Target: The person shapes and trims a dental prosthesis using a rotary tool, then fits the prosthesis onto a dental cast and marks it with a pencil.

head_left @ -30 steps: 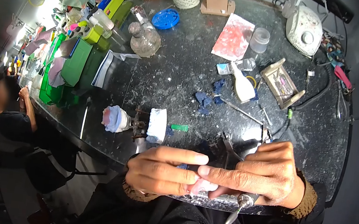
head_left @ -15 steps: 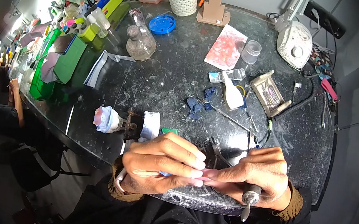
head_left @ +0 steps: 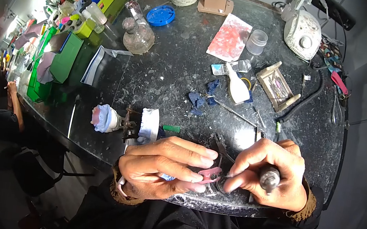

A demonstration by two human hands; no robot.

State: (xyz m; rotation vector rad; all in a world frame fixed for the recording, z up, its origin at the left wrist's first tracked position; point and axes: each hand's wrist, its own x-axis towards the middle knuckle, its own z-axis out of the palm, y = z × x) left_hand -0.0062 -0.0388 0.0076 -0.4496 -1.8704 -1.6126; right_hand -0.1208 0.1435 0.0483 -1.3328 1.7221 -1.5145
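Observation:
My left hand [head_left: 162, 165] is closed on a small pink denture plate [head_left: 210, 175], pinched at the fingertips just above the bench's front edge. A curved opening shows in the pink piece. To its right, my right hand [head_left: 271, 173] grips a dark metal rotary handpiece [head_left: 269, 179], one rounded end of which points toward me. Its bur is not visible. The right thumb and forefinger are apart from the pink plate. Beyond the left hand lies a dental articulator [head_left: 129, 125] with a plaster model [head_left: 107, 119] on one side and a white plaster block [head_left: 149, 124] on the other.
Pliers [head_left: 223, 148] and a green piece [head_left: 171, 128] lie just past my hands. Farther back are a white bottle [head_left: 238, 88], a bur holder [head_left: 277, 86], a glass flask [head_left: 139, 38] and a motor control box [head_left: 302, 40]. A person [head_left: 5, 113] sits at far left.
My right hand has drawn away to the right from the pink plate, and the handpiece has turned so its bur no longer shows. The view has shifted slightly, making the bench items appear higher.

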